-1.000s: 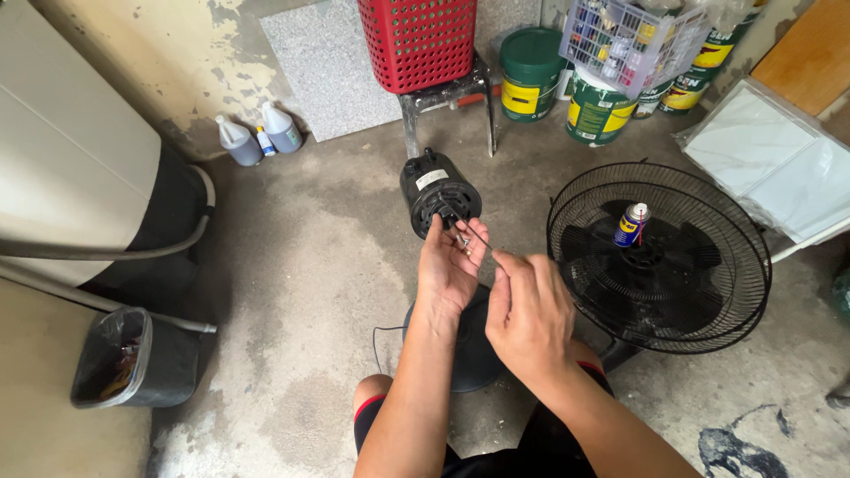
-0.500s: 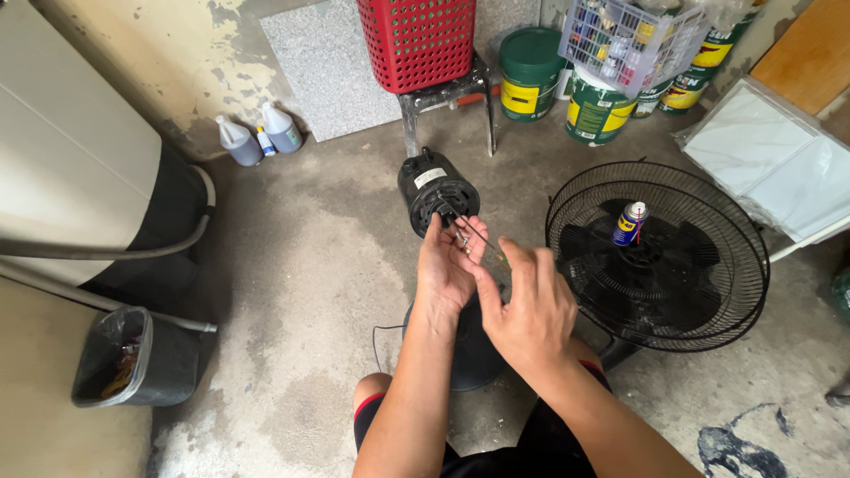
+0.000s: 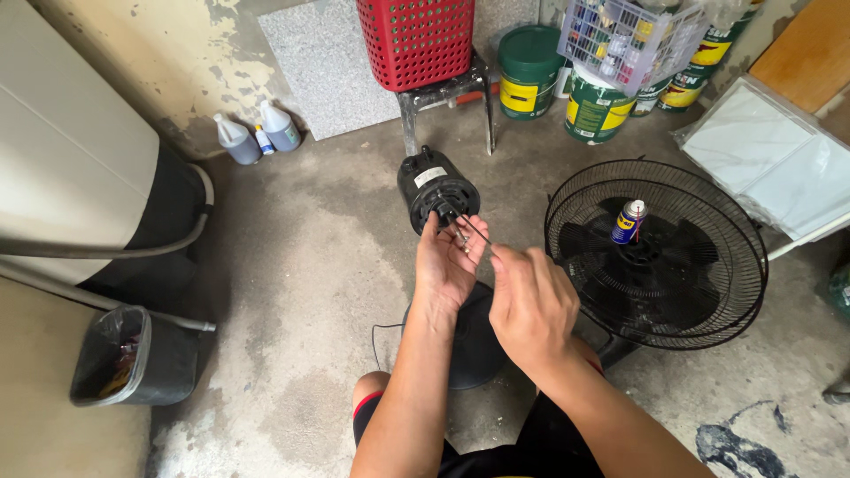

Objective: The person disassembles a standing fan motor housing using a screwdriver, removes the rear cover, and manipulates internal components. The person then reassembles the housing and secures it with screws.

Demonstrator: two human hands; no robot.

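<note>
A black fan motor on its stand faces me, shaft end toward my hands. My left hand is held palm up just below the motor's front, fingers cupped, with small dark parts resting in the palm. My right hand is beside it, fingers pinched on a thin dark rod that reaches toward the motor's shaft. The stand's round black base is partly hidden under my forearms.
Black fan grilles lie on the concrete floor at right with a blue-and-yellow spray can standing on them. A red basket on a stool, paint buckets, jugs, a bin and a washing machine surround me.
My right hand has shifted slightly left, closer to my left palm. The motor and left hand have stayed almost still.
</note>
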